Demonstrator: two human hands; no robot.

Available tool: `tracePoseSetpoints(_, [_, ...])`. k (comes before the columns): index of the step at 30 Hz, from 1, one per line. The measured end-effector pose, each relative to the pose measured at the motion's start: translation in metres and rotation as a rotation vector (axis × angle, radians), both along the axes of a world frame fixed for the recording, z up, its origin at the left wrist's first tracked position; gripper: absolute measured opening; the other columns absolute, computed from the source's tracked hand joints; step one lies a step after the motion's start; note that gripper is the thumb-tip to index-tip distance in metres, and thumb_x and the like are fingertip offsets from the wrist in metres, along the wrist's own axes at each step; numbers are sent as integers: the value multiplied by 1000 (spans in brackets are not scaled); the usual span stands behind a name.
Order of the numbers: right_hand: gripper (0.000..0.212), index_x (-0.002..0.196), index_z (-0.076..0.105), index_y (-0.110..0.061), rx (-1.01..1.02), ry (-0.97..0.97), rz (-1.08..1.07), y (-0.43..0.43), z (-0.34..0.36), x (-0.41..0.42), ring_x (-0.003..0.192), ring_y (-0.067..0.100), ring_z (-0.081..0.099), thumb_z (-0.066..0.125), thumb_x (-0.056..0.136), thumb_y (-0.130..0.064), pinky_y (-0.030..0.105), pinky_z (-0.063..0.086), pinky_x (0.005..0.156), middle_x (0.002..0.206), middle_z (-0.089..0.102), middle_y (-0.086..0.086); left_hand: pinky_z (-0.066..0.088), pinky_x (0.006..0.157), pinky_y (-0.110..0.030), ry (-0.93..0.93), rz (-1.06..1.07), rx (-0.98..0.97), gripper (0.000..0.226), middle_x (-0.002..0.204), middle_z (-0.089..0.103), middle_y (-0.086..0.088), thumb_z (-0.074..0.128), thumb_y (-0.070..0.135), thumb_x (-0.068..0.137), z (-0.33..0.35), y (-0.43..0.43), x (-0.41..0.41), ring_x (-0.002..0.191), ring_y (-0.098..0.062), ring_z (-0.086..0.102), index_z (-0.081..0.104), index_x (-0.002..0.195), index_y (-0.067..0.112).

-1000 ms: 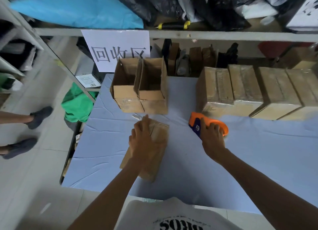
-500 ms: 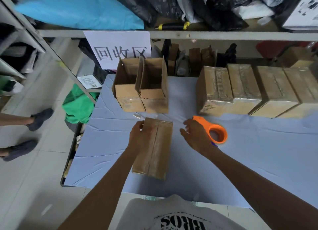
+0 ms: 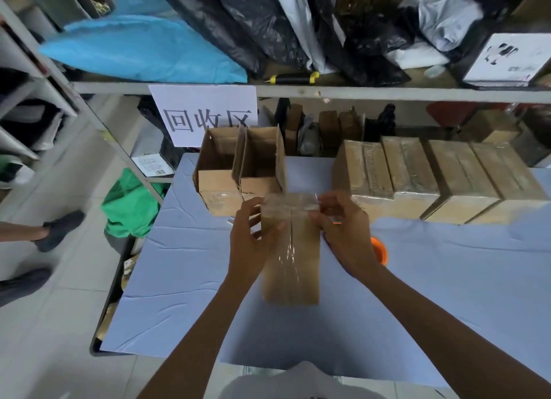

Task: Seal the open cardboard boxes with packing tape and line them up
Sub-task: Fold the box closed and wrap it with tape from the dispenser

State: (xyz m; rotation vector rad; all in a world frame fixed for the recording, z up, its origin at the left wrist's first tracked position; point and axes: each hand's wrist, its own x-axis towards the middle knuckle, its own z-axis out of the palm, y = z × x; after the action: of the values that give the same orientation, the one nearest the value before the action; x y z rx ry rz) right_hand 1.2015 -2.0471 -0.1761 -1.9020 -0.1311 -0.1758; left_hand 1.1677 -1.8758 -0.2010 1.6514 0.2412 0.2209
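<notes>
The taped box (image 3: 290, 255) is held on the desk (image 3: 179, 294) between the 2 hands, its far end pinched by the left hand (image 3: 252, 243) and right hand (image 3: 347, 234).

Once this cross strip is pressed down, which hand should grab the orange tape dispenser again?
Probably the right hand: the orange tape dispenser lies just behind its wrist on the table. The left hand is across the box from it.
</notes>
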Motion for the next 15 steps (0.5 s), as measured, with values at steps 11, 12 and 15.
tracePoseSetpoints(11, [11,74,66,-23,-218,-42,23,-6,-9,-12,75,4,58,73,78,-17,21,48,66,78,60,-12,53,80,-19,-114,-105,372,19,108,53,-2,71,14,82,5,15,-9,98,-13,56,58,95,20])
tracePoseSetpoints(12, [14,72,64,-25,-197,-30,19,-5,-8,-12,74,3,58,74,78,-16,17,46,65,76,60,-13,52,77,-16,-135,-71,402,12,105,53,-4,69,14,84,7,14,-8,94,-13,56,60,91,19])
tracePoseSetpoints(15, [18,68,64,-24,-127,26,10,-2,-5,-12,70,6,60,74,77,-12,27,51,65,72,61,-10,46,65,-6,-143,-19,449,11,92,54,-4,69,12,84,10,13,-5,81,-12,56,60,79,13])
